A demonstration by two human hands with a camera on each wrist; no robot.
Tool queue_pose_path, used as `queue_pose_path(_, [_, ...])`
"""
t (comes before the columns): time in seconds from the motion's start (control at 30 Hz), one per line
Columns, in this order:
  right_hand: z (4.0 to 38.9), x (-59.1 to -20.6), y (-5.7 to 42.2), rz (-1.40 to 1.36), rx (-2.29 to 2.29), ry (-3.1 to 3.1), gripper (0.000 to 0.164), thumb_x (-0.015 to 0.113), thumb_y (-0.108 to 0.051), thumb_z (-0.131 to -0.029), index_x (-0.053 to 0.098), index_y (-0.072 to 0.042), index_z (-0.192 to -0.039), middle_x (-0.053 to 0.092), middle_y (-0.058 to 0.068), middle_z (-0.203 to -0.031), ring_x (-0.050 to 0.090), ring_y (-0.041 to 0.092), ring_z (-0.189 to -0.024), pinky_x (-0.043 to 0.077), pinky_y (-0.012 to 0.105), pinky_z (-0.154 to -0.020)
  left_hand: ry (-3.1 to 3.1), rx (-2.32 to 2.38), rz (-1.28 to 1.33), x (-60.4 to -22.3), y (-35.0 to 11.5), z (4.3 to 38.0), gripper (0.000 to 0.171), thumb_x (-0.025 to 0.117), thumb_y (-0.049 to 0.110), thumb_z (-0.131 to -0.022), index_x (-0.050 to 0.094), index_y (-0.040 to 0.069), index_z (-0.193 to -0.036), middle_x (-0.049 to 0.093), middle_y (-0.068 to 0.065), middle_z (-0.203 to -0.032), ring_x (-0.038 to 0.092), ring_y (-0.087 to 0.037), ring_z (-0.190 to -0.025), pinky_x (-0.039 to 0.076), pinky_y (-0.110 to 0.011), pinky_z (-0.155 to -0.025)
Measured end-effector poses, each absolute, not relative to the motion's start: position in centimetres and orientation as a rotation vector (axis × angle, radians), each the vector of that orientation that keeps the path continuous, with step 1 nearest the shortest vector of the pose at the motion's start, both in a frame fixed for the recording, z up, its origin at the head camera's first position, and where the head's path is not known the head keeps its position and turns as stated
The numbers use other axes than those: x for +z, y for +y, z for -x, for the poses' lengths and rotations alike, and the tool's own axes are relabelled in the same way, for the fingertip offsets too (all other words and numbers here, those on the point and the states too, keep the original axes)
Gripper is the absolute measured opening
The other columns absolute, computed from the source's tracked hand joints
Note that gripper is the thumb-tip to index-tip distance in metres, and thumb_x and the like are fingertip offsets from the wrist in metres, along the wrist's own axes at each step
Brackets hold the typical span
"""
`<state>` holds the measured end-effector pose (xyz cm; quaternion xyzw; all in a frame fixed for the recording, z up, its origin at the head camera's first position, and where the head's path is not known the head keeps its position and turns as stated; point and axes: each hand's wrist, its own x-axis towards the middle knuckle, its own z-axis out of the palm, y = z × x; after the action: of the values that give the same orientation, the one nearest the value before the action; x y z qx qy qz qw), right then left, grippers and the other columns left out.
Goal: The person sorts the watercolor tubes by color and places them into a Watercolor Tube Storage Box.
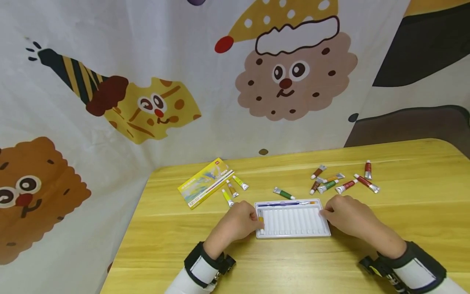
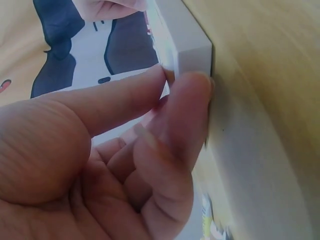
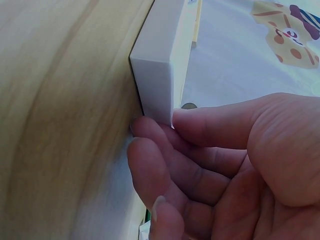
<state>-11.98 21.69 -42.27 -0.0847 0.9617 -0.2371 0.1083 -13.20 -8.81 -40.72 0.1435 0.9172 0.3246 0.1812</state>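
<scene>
A white plastic paint tray [image 1: 293, 236] with narrow slots lies flat on the table, and a blue-handled paintbrush [image 1: 280, 204] rests in its long back groove. In the leftmost slot sits a yellow-orange paint tube [image 1: 261, 219], partly hidden by my left thumb. My left hand [image 1: 240, 220] grips the tray's left edge, the thumb over the rim by the tube and a finger against the outer wall [image 2: 194, 60]. At the tray's right edge my right hand [image 1: 346, 214] pinches the rim; its fingers touch the tray's corner [image 3: 152, 85].
A yellow paint box [image 1: 206, 183] lies at the back left, with several tubes near it, one a yellow-green tube [image 1: 240, 182]. Behind the tray is a green tube [image 1: 284, 193]. Several brown, green and red tubes [image 1: 346, 186] lie back right. A printed curtain [image 1: 205, 134] hangs behind the table.
</scene>
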Motion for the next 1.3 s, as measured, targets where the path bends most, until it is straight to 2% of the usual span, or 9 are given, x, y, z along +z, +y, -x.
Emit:
queue_pose_path(0.2, [12.08, -42.25, 21.65, 0.247, -0.693, 2.831, 0.019, 0.071, -0.016, -0.097, 0.074, -0.013, -0.079, 0.043, -0.004, -0.059, 0.042, 0.015, -0.054, 0.03, 0.03, -0.053, 2.545, 0.977, -0.347, -40.85, -8.72, 13.21, 0.033, 0.083, 0.009, -0.089, 0.063, 0.006, -0.063, 0.059, -0.003, -0.055, 0.05, -0.009, -0.042, 0.037, -0.022, -0.043])
queue_pose_path(0.4, [12.12, -42.27, 21.62, 0.241, -0.692, 2.829, 0.018, 0.071, -0.016, -0.097, 0.075, -0.013, -0.08, 0.043, -0.004, -0.059, 0.042, 0.015, -0.054, 0.03, 0.031, -0.054, 2.521, 1.001, -0.301, -41.04, -8.66, 13.38, 0.034, 0.084, 0.008, -0.088, 0.06, 0.008, -0.064, 0.063, -0.009, -0.059, 0.056, -0.013, -0.046, 0.04, -0.022, -0.043])
queue_pose_path(0.57, [12.1, -42.21, 21.57, 0.238, -0.695, 2.824, 0.02, 0.071, -0.016, -0.098, 0.073, -0.014, -0.078, 0.041, -0.004, -0.059, 0.042, 0.015, -0.054, 0.029, 0.031, -0.054, 2.504, 1.005, -0.267, -41.27, -8.71, 13.57, 0.032, 0.085, 0.007, -0.087, 0.061, 0.007, -0.067, 0.064, -0.009, -0.06, 0.061, -0.016, -0.049, 0.042, -0.022, -0.044])
queue_pose_path(0.77, [12.09, -42.17, 21.56, 0.237, -0.696, 2.823, 0.02, 0.071, -0.016, -0.098, 0.073, -0.013, -0.078, 0.042, -0.004, -0.059, 0.042, 0.015, -0.054, 0.029, 0.031, -0.054, 2.503, 1.031, -0.245, -41.35, -8.9, 13.74, 0.032, 0.086, 0.006, -0.085, 0.06, 0.006, -0.067, 0.064, -0.009, -0.06, 0.06, -0.017, -0.047, 0.04, -0.023, -0.044])
queue_pose_path(0.93, [12.08, -42.11, 21.52, 0.222, -0.688, 2.817, 0.019, 0.071, -0.017, -0.098, 0.074, -0.013, -0.08, 0.042, -0.003, -0.06, 0.043, 0.016, -0.055, 0.03, 0.032, -0.054, 2.521, 0.992, -0.213, -41.3, -9.24, 13.97, 0.033, 0.088, 0.012, -0.085, 0.063, 0.005, -0.065, 0.063, -0.008, -0.057, 0.056, -0.015, -0.045, 0.036, -0.023, -0.044])
queue_pose_path(1.17, [12.04, -42.15, 21.59, 0.214, -0.692, 2.816, 0.019, 0.071, -0.016, -0.098, 0.074, -0.013, -0.08, 0.043, -0.003, -0.06, 0.043, 0.016, -0.054, 0.03, 0.032, -0.054, 2.45, 1.018, -0.222, -41.27, -9.31, 14.11, 0.029, 0.085, 0.01, -0.088, 0.069, 0.003, -0.064, 0.063, -0.006, -0.056, 0.058, -0.014, -0.044, 0.041, -0.02, -0.041])
queue_pose_path(1.3, [12.04, -42.17, 21.64, 0.207, -0.697, 2.81, 0.016, 0.072, -0.016, -0.097, 0.076, -0.011, -0.082, 0.043, -0.003, -0.06, 0.043, 0.016, -0.054, 0.03, 0.031, -0.054, 2.441, 1.016, -0.234, -41.06, -9.31, 14.02, 0.031, 0.084, 0.011, -0.089, 0.069, 0.002, -0.063, 0.063, -0.006, -0.055, 0.058, -0.014, -0.043, 0.037, -0.02, -0.04])
